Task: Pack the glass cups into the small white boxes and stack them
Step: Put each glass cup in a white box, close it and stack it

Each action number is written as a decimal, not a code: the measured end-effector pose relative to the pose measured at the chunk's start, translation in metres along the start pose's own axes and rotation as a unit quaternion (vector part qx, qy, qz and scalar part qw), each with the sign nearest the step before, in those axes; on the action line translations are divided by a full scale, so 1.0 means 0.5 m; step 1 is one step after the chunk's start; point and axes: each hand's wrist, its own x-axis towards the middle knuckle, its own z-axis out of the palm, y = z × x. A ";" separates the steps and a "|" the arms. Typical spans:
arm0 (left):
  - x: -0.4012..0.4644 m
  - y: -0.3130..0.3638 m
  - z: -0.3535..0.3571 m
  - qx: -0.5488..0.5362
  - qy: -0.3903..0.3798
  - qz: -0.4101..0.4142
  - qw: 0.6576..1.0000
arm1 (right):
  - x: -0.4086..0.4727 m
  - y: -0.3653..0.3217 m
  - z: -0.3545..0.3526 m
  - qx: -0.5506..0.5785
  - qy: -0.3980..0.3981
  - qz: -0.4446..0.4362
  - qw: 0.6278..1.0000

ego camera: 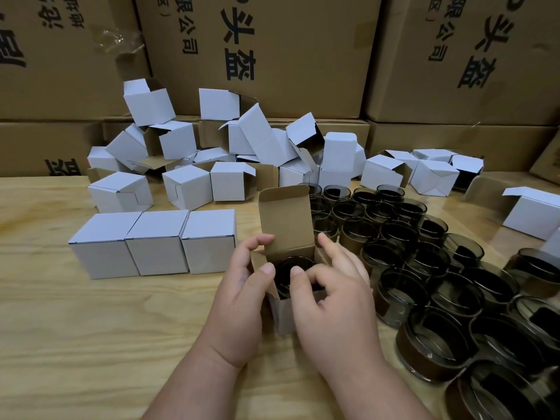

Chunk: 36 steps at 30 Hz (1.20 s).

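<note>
My left hand [242, 294] grips the small white cardboard box [283, 310] while my right hand [330, 294], fingers curled at its mouth, settles the dark round glass cup [286, 272] inside, brown lid flap [286, 218] standing upright behind.

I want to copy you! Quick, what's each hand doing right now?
Left hand: its grip holds the small open box with a glass cup inside.
Right hand: fingers curled at the box's right side flap; whether it pinches the flap cannot be told.

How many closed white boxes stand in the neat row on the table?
3: left box, middle box and right box, side by side left of the hands.
</note>
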 end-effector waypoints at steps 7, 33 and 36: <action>0.003 -0.006 0.000 -0.025 0.024 -0.030 0.999 | -0.001 0.007 -0.001 0.052 0.061 0.017 0.997; 0.007 -0.018 0.001 0.035 0.018 -0.039 0.998 | 0.003 -0.016 -0.005 0.160 0.090 0.064 0.981; 0.006 -0.020 0.001 0.045 0.020 -0.040 0.998 | 0.006 -0.009 -0.002 0.188 0.087 0.093 0.974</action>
